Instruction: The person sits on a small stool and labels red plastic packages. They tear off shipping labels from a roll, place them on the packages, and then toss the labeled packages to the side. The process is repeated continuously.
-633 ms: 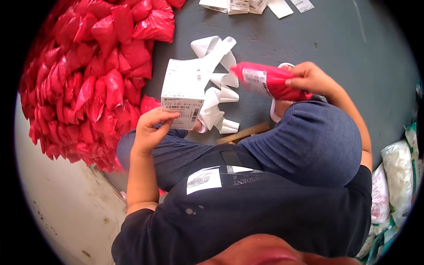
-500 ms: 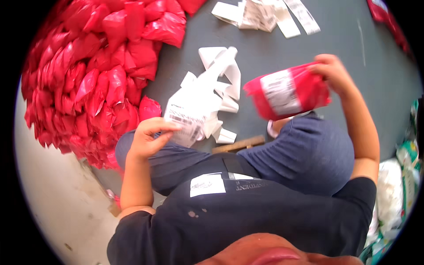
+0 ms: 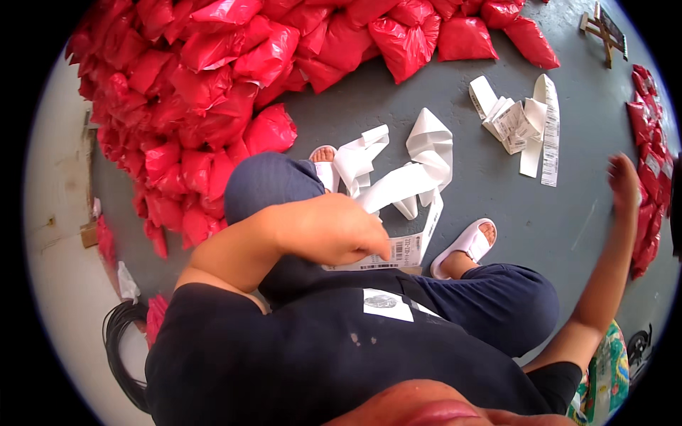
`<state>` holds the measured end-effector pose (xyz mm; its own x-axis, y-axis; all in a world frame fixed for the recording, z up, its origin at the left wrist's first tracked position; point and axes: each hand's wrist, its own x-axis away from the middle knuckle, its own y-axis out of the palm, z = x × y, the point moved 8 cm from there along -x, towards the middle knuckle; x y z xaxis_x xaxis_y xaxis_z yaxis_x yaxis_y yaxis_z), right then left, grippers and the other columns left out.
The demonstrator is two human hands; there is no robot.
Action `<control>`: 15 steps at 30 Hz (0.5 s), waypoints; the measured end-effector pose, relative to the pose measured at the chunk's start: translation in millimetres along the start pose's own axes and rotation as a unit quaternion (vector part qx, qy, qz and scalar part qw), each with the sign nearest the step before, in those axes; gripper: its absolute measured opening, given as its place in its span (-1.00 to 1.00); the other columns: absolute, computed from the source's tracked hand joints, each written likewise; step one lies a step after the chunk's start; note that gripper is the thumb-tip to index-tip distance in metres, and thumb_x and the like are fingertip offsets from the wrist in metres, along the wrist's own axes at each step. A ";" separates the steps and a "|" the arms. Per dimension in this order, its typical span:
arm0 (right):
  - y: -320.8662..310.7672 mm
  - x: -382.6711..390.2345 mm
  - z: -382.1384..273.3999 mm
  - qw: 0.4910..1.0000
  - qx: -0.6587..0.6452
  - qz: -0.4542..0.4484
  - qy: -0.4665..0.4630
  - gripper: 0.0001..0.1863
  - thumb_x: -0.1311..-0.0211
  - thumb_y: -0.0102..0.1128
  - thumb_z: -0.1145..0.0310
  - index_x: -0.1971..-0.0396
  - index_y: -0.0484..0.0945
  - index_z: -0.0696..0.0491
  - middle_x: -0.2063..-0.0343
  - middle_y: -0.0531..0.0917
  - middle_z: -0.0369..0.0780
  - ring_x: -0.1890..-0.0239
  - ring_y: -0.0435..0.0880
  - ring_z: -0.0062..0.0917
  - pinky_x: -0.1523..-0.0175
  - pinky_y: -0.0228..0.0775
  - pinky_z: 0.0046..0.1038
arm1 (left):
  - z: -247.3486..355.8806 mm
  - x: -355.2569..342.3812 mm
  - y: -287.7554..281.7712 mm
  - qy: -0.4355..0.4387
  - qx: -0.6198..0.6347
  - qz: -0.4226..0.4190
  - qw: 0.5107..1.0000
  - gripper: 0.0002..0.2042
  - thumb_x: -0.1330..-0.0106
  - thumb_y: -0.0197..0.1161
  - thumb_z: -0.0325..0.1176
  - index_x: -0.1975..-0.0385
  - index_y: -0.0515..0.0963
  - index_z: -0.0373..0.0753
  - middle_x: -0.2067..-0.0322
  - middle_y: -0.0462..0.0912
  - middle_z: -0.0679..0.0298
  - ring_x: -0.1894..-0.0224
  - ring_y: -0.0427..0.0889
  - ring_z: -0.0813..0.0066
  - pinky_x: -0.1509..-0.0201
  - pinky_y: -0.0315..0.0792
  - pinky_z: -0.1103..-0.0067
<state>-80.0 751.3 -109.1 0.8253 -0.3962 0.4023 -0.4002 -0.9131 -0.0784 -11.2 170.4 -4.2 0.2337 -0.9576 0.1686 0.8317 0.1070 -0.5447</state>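
Left hand (image 3: 348, 228), centre: fingers pinching a printed white paper label strip (image 3: 406, 250), apparently to keep its print readable; slack folds loosely on the smooth grey floor (image 3: 511, 206). Right hand (image 3: 623, 183), right edge: grip cannot be told; beside glossy red plastic packets (image 3: 646, 245), seemingly lined within reach.

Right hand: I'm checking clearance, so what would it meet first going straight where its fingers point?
Across the grey floor, the right hand would probably meet the wooden object at upper right, though depth is unclear.
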 end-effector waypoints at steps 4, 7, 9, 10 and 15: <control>210.8 -17.5 28.5 0.900 0.420 -0.120 0.019 -0.78 -0.11 0.04 0.24 0.39 0.51 0.08 0.53 0.53 -0.35 0.58 0.43 -0.70 0.50 0.27 -0.65 | -17.9 14.1 -7.1 -0.112 -0.093 -0.078 0.986 -0.86 -0.10 0.12 -0.38 0.34 0.47 -0.20 0.37 0.54 0.27 0.41 0.52 0.22 0.40 0.39 0.41; 342.1 -37.2 82.9 0.818 0.522 -0.228 0.078 -0.72 -0.11 0.07 0.18 0.47 0.51 0.12 0.59 0.55 -0.32 0.58 0.50 -0.66 0.53 0.34 -0.60 | -26.4 36.9 -17.2 -0.137 -0.109 -0.070 0.982 -0.76 -0.08 0.15 -0.32 0.27 0.47 -0.26 0.35 0.53 0.22 0.40 0.54 0.25 0.38 0.41 0.44; 395.9 -63.3 142.9 0.867 0.432 -0.222 0.114 -0.71 -0.15 0.03 0.13 0.46 0.52 0.07 0.56 0.57 -0.33 0.58 0.54 -0.63 0.57 0.32 -0.60 | -25.4 42.6 -32.3 -0.110 -0.083 -0.069 0.988 -0.74 -0.06 0.15 -0.32 0.24 0.47 -0.26 0.31 0.54 0.24 0.37 0.54 0.27 0.35 0.41 0.44; 428.1 -61.3 162.2 0.868 0.417 -0.236 0.130 -0.70 -0.14 0.01 0.12 0.48 0.50 0.07 0.53 0.59 -0.31 0.60 0.55 -0.57 0.53 0.37 -0.53 | -31.3 47.0 -36.9 -0.119 -0.088 -0.072 0.986 -0.75 -0.05 0.12 -0.36 0.26 0.49 -0.27 0.26 0.54 0.24 0.34 0.54 0.31 0.33 0.41 0.47; 548.1 -99.4 250.0 0.925 0.236 -0.201 0.221 -0.59 -0.05 0.17 0.08 0.32 0.46 0.16 0.43 0.59 -0.19 0.60 0.56 -0.43 0.56 0.37 -0.45 | -52.0 73.2 -59.2 -0.114 -0.141 0.020 0.983 -0.79 -0.04 0.07 -0.41 0.32 0.50 -0.30 0.24 0.56 0.25 0.32 0.53 0.46 0.34 0.34 0.59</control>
<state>-281.8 266.1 -420.1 0.5841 -0.0323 0.8111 0.2084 -0.9598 -0.1882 -69.5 80.0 -2.3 0.3965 -0.8658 0.3051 0.6549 0.0338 -0.7550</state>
